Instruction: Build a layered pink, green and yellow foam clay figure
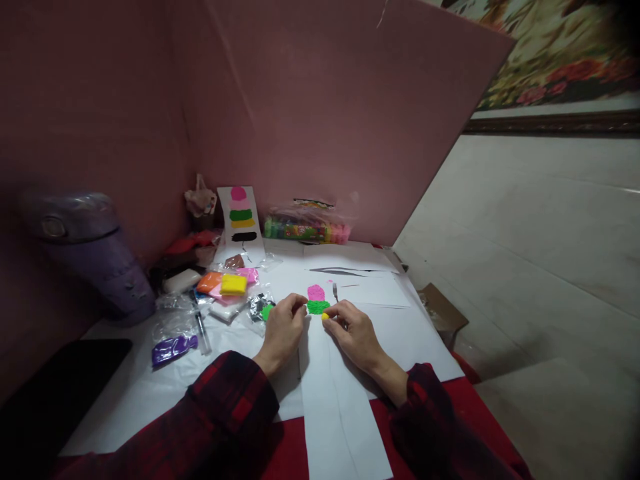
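Note:
A long white paper strip lies in front of me with a pink clay patch and a textured green clay patch on it. My right hand pinches a small yellow clay ball just below the green patch's right end. At the left edge of the green patch is my left hand, its fingers curled together; anything between them is hidden. A small fork lies just right of the pink patch.
A card with coloured bands leans at the back beside a bag of coloured clay. Wrapped clay packs, including a yellow one and a purple one, lie left near a pen. A purple bottle stands far left.

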`<move>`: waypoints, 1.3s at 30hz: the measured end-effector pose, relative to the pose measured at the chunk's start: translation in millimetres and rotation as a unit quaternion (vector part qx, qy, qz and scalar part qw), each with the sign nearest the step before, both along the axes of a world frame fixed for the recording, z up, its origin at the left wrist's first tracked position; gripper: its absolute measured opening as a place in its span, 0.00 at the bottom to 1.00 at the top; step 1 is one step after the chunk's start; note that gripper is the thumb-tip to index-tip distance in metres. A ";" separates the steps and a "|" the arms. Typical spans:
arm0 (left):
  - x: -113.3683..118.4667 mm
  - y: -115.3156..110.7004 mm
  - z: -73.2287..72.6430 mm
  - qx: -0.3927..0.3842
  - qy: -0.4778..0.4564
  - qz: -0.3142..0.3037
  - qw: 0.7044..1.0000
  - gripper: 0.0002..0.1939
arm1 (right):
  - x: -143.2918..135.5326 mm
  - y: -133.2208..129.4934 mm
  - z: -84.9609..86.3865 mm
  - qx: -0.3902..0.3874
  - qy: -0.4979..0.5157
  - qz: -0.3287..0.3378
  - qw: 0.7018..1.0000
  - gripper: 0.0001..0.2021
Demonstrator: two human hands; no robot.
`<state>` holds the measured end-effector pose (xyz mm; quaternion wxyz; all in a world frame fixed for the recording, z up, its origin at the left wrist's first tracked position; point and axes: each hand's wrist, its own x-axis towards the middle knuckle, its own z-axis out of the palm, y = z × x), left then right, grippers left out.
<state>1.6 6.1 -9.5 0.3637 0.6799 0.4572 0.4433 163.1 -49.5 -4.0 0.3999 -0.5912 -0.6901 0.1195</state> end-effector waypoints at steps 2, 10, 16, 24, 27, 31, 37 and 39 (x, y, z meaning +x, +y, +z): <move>0.1 0.0 0.4 -0.009 -0.004 -0.001 1.000 0.07 | 0.1 0.5 -0.4 0.002 -0.002 0.000 1.000 0.04; 0.1 -1.0 0.0 -0.017 0.006 -0.004 1.000 0.08 | -0.9 3.8 -5.1 -0.011 -0.042 -0.012 0.999 0.05; 0.5 -0.2 -1.4 -0.013 0.021 -0.004 1.000 0.09 | 3.7 -1.9 -6.5 0.002 -0.044 -0.006 0.999 0.12; 1.3 0.4 -5.0 -0.006 0.025 0.000 1.000 0.09 | -4.1 -24.6 -1.3 0.054 -0.181 -0.030 0.982 0.18; 0.9 1.0 -4.7 -0.008 0.028 -0.002 1.000 0.09 | -7.0 -25.4 -2.0 0.032 -0.230 -0.028 0.972 0.20; 0.7 1.3 -3.4 -0.004 0.036 0.002 0.999 0.09 | -8.2 -24.4 -3.1 0.013 -0.250 -0.020 0.968 0.19; 1.3 1.5 -3.3 -0.007 0.035 0.005 0.999 0.09 | -8.7 -23.5 -3.9 0.013 -0.243 -0.012 0.970 0.17; 1.4 1.4 -3.6 -0.005 0.031 0.005 0.999 0.09 | -8.8 -23.4 -4.0 0.012 -0.245 -0.008 0.969 0.16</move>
